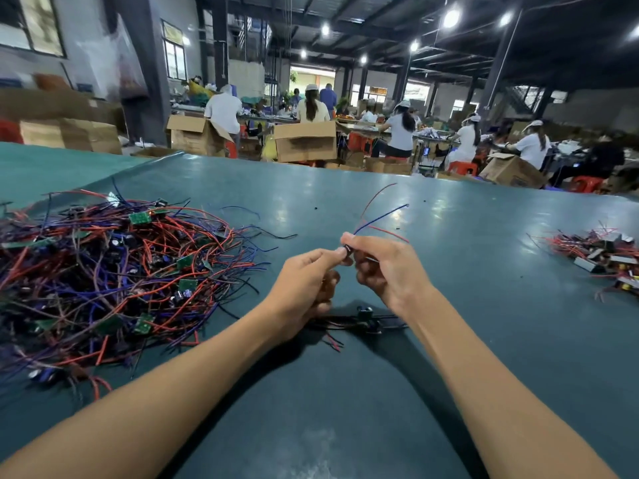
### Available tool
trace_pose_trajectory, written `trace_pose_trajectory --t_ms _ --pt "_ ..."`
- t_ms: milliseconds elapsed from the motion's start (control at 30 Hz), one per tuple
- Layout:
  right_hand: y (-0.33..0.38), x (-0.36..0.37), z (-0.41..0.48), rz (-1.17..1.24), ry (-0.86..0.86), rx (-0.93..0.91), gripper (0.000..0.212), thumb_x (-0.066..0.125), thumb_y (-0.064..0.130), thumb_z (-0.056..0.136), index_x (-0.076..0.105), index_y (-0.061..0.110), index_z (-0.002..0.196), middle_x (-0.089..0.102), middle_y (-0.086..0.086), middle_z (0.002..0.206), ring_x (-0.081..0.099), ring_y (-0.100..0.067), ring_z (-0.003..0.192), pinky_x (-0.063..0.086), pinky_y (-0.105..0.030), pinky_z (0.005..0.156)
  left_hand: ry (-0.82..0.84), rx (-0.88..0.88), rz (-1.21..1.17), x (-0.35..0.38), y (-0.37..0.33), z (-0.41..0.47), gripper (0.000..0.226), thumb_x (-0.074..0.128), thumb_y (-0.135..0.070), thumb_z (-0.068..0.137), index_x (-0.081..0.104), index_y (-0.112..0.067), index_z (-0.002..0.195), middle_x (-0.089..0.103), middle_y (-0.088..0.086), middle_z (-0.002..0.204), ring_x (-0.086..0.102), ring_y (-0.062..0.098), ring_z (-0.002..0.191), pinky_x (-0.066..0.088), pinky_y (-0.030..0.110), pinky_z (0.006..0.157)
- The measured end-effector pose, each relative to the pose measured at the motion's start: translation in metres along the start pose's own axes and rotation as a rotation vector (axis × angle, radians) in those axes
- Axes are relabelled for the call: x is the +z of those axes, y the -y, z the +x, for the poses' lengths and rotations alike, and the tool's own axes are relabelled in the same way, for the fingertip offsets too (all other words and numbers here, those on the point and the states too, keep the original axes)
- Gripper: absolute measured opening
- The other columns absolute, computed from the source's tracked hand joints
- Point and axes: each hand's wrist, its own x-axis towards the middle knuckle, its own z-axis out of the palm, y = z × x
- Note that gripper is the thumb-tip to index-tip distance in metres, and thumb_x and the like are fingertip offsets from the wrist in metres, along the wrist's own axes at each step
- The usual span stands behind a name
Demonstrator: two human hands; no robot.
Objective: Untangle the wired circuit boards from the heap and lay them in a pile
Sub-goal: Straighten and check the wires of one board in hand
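A big tangled heap of wired circuit boards (114, 271), with red, blue and black wires and small green boards, covers the left of the green table (449, 271). Above the table's middle, my left hand (304, 285) and my right hand (383, 267) meet and pinch one small dark wired board (347, 252) between their fingertips. Its red and blue wires (378, 216) stick up and to the right. Under my hands lies a small pile of boards (364, 321) with dark wires, flat on the table.
A second heap of parts with red wires (598, 254) lies at the right edge. Beyond the table's far edge stand cardboard boxes (306, 141), red stools and several seated workers at benches.
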Motion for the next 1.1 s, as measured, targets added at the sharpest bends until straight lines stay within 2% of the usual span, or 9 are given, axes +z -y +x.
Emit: trace_pose_trajectory --t_ms 167,267,367,567,700,833,967,1100 --pt "-0.004 0.010 -0.005 0.150 -0.062 0.002 0.019 0.084 0.010 0.076 0.066 0.008 0.071 0.057 -0.002 0.058 0.045 -0.009 0.044 0.030 -0.019 0.036 -0.040 0.078 0.056 -0.030 -0.007 -0.029 0.019 0.063 -0.025 0.096 0.070 -0.012 0.084 0.015 -0.001 0.058 0.013 0.011 0.046 0.019 0.012 0.041" --pt "-0.003 0.008 -0.005 0.189 -0.110 0.007 0.019 0.083 0.007 0.076 0.065 0.008 0.068 0.057 -0.001 0.056 0.045 -0.008 0.043 0.028 -0.018 0.035 -0.059 0.085 0.079 -0.040 -0.013 -0.038 0.018 0.064 -0.022 0.094 0.071 -0.010 0.082 0.014 0.004 0.062 0.012 0.013 0.049 0.018 0.012 0.042" --pt "-0.003 0.008 -0.006 0.207 -0.130 0.002 0.022 0.082 0.005 0.077 0.064 0.008 0.065 0.057 -0.002 0.056 0.045 -0.008 0.043 0.027 -0.018 0.035 -0.057 0.068 0.110 -0.042 -0.014 -0.041 0.019 0.066 -0.022 0.093 0.073 -0.011 0.079 0.018 0.001 0.059 0.013 0.012 0.049 0.018 0.013 0.042" --pt "0.007 -0.015 -0.006 0.275 -0.227 -0.017 0.016 0.081 0.005 0.078 0.067 0.003 0.082 0.056 0.000 0.057 0.045 -0.007 0.045 0.028 -0.018 0.037 -0.078 0.046 0.138 -0.045 -0.017 -0.042 0.020 0.066 -0.020 0.092 0.074 -0.009 0.076 0.020 -0.003 0.054 0.014 0.011 0.046 0.017 0.014 0.042" --pt "0.010 -0.019 -0.007 0.344 -0.212 0.009 0.009 0.079 0.006 0.080 0.070 0.003 0.080 0.058 0.000 0.061 0.046 -0.004 0.045 0.029 -0.017 0.036 -0.085 0.043 0.162 -0.044 -0.015 -0.042 0.020 0.067 -0.020 0.091 0.073 -0.005 0.079 0.020 -0.003 0.054 0.014 0.012 0.046 0.017 0.014 0.043" --pt "0.013 -0.020 -0.008 0.431 -0.166 0.044 0.009 0.074 0.010 0.086 0.066 0.005 0.088 0.060 0.005 0.060 0.046 -0.002 0.042 0.028 -0.014 0.035 -0.078 0.038 0.172 -0.045 -0.015 -0.043 0.019 0.068 -0.019 0.090 0.074 -0.005 0.078 0.020 -0.004 0.053 0.014 0.012 0.045 0.017 0.014 0.043" --pt "0.016 -0.022 -0.009 0.527 -0.114 0.144 0.012 0.067 0.015 0.093 0.063 0.006 0.085 0.052 0.008 0.052 0.044 0.000 0.035 0.026 -0.010 0.033 -0.074 0.034 0.177 -0.044 -0.016 -0.043 0.019 0.068 -0.019 0.089 0.074 -0.005 0.078 0.020 -0.004 0.053 0.014 0.012 0.045 0.017 0.015 0.043" --pt "0.015 -0.020 -0.010 0.605 -0.143 0.186 0.015 0.065 0.013 0.094 0.060 0.006 0.082 0.046 0.010 0.048 0.041 0.000 0.033 0.026 -0.010 0.032 -0.060 0.033 0.187 -0.045 -0.015 -0.043 0.020 0.069 -0.020 0.089 0.074 -0.003 0.079 0.021 -0.004 0.054 0.015 0.013 0.046 0.018 0.015 0.044"
